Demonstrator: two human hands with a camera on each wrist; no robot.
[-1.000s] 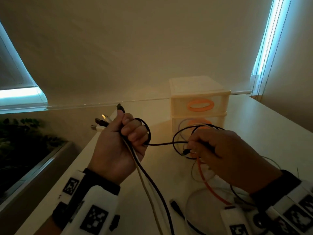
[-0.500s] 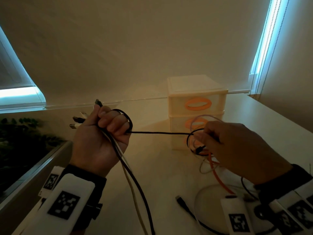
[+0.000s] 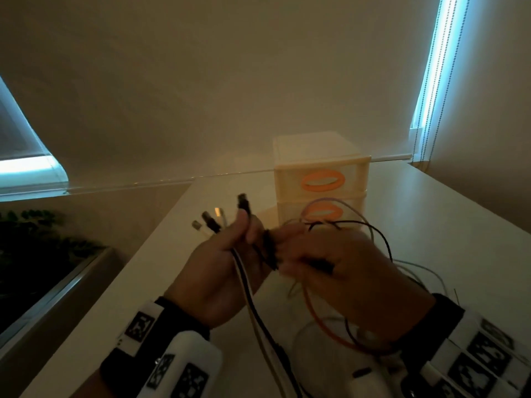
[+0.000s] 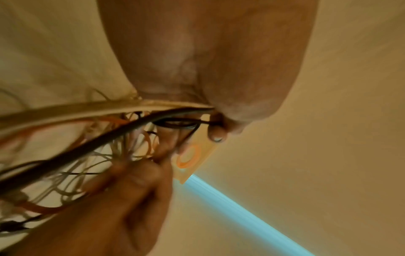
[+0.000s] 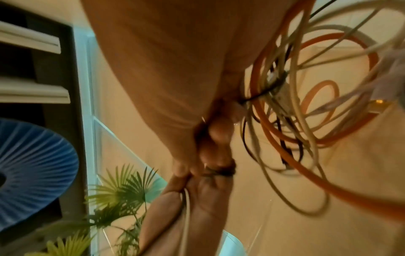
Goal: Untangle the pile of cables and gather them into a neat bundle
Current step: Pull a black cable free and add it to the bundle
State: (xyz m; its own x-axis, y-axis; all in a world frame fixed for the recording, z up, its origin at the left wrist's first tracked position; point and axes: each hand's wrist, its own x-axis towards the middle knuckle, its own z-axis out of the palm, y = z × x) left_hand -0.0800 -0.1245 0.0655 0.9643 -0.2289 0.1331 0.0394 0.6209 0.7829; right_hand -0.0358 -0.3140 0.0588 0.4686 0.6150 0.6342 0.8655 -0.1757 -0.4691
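Note:
My left hand (image 3: 244, 242) grips a bundle of cables (image 3: 250, 300), black and white, above the white table (image 3: 459, 254). Several plug ends (image 3: 212, 224) stick up out of the fist. My right hand (image 3: 293, 254) is right against it and pinches a thin black cable (image 3: 373, 228) that loops out to the right. An orange cable (image 3: 319, 320) and pale thin cables hang under the right hand in a loose tangle (image 5: 295, 107). In the left wrist view the black cable (image 4: 87, 143) runs out of my left palm (image 4: 208, 60). The fingertip contact is blurred.
A cream drawer unit (image 3: 321, 168) with orange handles stands just behind the hands. The table's left edge drops to a planter with green leaves (image 3: 43, 239). More cable loops (image 3: 425, 271) lie on the table at the right. Window blinds are at both sides.
The hands were apart with the black cable stretched between them. Now my right hand has come left to meet the left hand, and the stretched cable has become a slack loop.

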